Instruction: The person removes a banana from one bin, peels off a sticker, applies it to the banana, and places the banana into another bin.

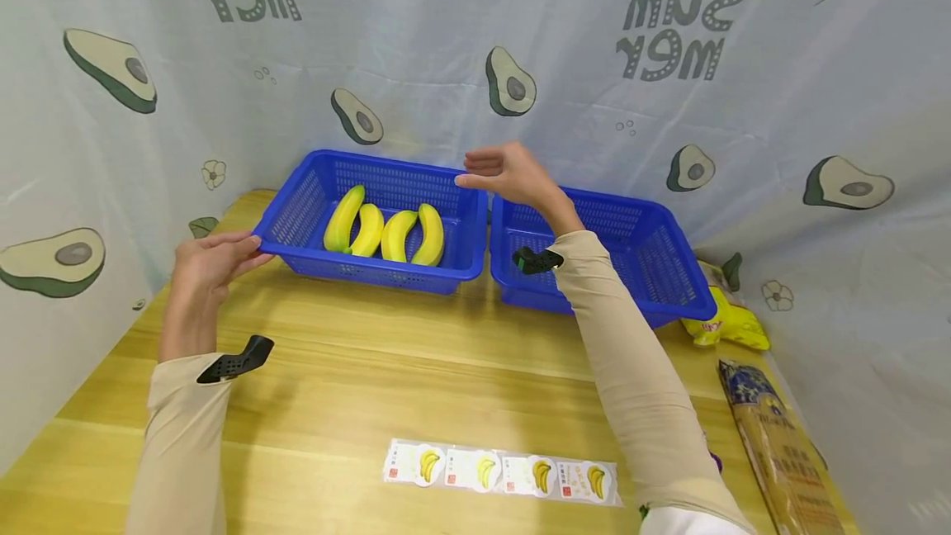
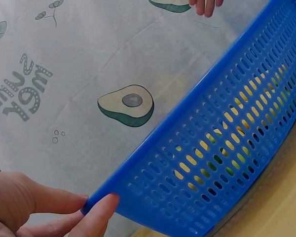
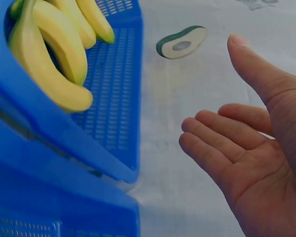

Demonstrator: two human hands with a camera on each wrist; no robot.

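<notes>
My left hand pinches the near left corner of a blue plastic basket, thumb and fingers on its rim in the left wrist view. Inside that basket lie several yellow bananas, side by side in two pairs. Through the slotted wall their yellow shows in the left wrist view. Above the basket's far right corner hovers my right hand, holding nothing. Its fingers are nearly straight and the thumb stands apart in the right wrist view, with the bananas to its left.
A second blue basket stands to the right, close beside the first, partly hidden by my right arm. Banana-picture cards lie in a row at the table's front. At right are a yellow packet and a long brown package. A printed curtain hangs behind.
</notes>
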